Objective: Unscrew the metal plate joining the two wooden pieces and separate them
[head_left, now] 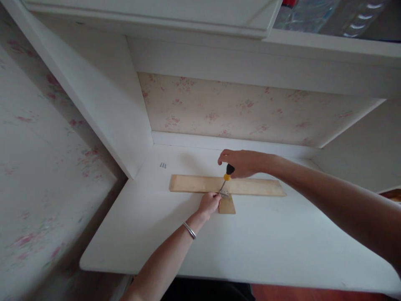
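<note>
My right hand (246, 163) is closed around the black and yellow handle of a screwdriver (227, 176), which leans with its shaft pointing down and to the left. The screwdriver's tip meets a small silver metal hinge (224, 193). That hinge lies where a long wooden board (194, 184) and a short wooden piece (227, 205) come together. From the left, the fingers of my left hand (210, 203) pinch at the hinge's edge; their tips are too small to see clearly. Several small screws (163, 165) lie left of the long board.
Both wooden pieces rest on a white desk (150, 234) with a rounded front corner. A white side panel (103, 96) rises at the left, and a cabinet (156, 14) overhangs the back. Clear plastic containers (310, 16) sit on the upper right shelf.
</note>
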### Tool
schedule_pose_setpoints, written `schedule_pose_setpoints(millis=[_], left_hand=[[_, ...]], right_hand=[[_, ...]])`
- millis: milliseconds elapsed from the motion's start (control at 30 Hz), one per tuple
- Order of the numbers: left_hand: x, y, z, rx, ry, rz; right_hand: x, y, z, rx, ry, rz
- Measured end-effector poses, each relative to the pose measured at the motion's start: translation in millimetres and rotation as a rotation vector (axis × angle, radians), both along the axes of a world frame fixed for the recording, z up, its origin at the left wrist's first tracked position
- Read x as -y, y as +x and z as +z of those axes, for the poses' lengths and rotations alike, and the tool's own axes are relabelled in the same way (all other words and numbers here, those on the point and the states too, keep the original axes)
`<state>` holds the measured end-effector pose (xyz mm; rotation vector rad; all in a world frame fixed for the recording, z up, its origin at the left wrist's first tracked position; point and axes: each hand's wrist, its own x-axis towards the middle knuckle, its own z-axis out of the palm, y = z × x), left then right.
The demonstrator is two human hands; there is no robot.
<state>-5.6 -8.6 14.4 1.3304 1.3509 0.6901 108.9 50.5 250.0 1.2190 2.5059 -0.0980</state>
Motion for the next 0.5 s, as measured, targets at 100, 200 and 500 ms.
schedule_pose_setpoints(millis=[100,200,500], left_hand=[[0.3,-0.1,-0.8,0.037,-0.006,0.015],[0.8,-0.5,-1.2,0.023,0.004,0.012],[1.5,-0.3,0.4,0.018,-0.010,0.023]], right_hand=[[-0.5,-1.9,0.9,0.082,0.026,-0.136],[-1.5,-0.9,1.7,0.052,-0.008,-0.028],[-1.4,-2.2,1.7,0.067,0.001,-0.047]])
